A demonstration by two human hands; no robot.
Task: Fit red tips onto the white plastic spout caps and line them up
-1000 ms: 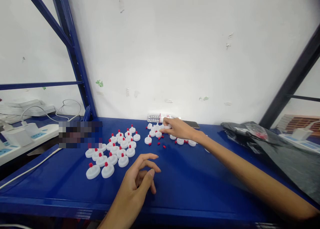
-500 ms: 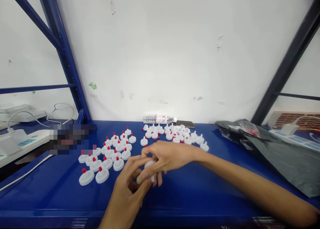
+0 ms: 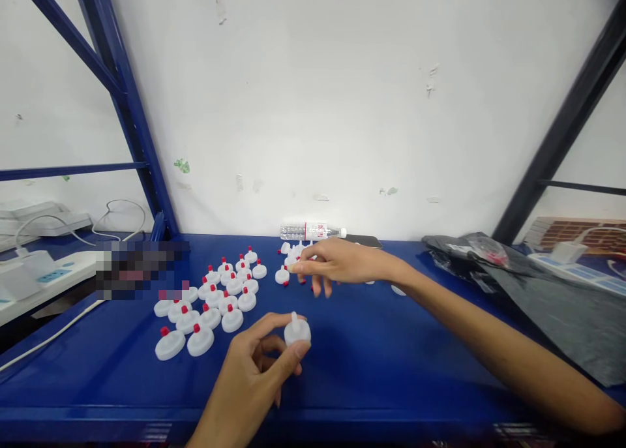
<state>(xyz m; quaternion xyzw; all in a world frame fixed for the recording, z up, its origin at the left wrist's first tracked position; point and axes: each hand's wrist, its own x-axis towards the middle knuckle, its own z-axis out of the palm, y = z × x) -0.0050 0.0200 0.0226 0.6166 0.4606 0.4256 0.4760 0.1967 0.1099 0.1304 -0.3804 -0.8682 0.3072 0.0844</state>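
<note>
A white nozzle cap, round with a thin bare spout pointing up, is pinched between the thumb and fingers of my left hand above the near part of the table. My right hand hovers over the far pile of white nozzle caps and small red tips, its fingers apart and nothing visible in them. It hides much of that pile. To the left, several white caps with red tips fitted stand upright in a loose group.
On the blue table, a clear water bottle lies at the back by the wall, beside a dark flat phone. Black plastic bags cover the right side. A power strip and white cable are at left.
My right hand has left the cap and moved away toward the far pile. My left hand keeps hold of the white cap, now fully in sight with its spout up.
</note>
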